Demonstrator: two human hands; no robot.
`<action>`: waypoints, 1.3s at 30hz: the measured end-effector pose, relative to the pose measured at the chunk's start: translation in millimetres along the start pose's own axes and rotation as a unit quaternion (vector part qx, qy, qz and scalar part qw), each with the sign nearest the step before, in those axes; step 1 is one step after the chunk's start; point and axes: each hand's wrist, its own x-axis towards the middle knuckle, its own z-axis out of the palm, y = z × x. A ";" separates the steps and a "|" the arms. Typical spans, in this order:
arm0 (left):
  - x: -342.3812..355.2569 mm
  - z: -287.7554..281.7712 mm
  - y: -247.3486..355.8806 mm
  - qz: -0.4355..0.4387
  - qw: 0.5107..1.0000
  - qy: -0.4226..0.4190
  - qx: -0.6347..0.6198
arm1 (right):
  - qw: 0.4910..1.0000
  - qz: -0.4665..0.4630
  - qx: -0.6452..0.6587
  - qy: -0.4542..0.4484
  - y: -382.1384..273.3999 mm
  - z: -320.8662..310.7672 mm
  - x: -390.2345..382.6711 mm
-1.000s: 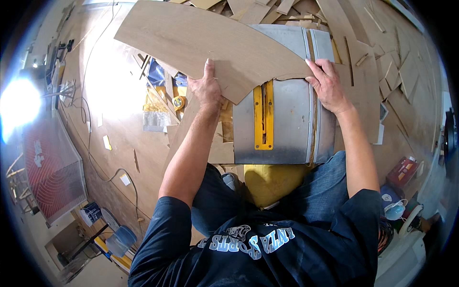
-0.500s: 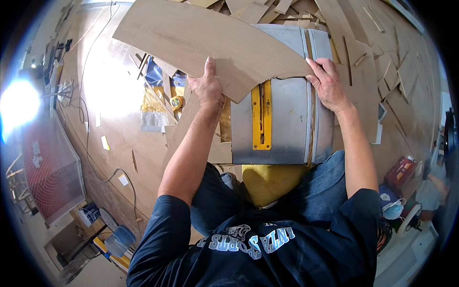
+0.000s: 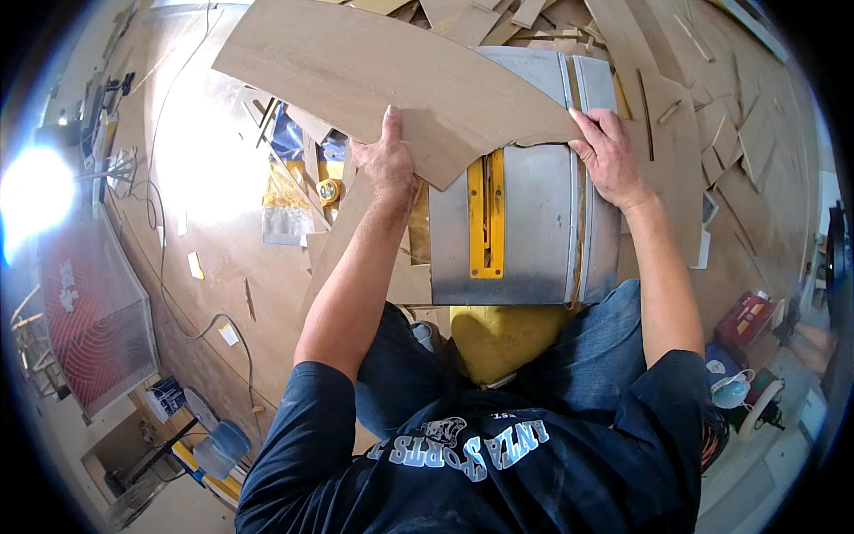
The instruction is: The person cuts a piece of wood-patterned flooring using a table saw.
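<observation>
Gripping near edge of wooden board (image 3: 382,80) in left grip (image 3: 384,165), pressing thumb on top; not seeing the fingers underneath. Pinching narrow right tip of same board in right grip (image 3: 609,160). Extending to the far side of left grip and to the left of right grip, running lengthwise from far left to near right; at mid-length, lying nearer left grip. Crossing, with concave near edge, over far end of yellow slotted insert (image 3: 487,218) in grey tabletop (image 3: 543,231). Noting farther out: tape measure (image 3: 328,190), left of tabletop; wood offcuts (image 3: 458,20), beyond its far edge.
</observation>
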 end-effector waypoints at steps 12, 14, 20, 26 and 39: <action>6.8 -10.2 -7.0 0.019 0.999 -0.034 -0.008 | 1.000 0.013 -0.012 -0.017 -8.9 -3.6 -0.3; 5.5 -8.9 -5.5 0.001 1.000 -0.007 0.008 | 1.000 0.012 -0.019 -0.016 -8.7 -2.9 -0.6; 4.4 -11.9 0.6 -0.014 0.999 0.008 0.051 | 0.999 0.015 -0.016 -0.026 -11.9 -1.1 -3.0; 11.1 -21.0 -3.0 0.010 0.995 0.020 0.102 | 0.999 0.007 -0.020 -0.026 -14.8 1.5 -3.0; 8.7 -21.9 -5.1 0.019 0.999 0.024 0.027 | 0.999 0.014 -0.022 -0.036 -26.4 -0.7 -1.9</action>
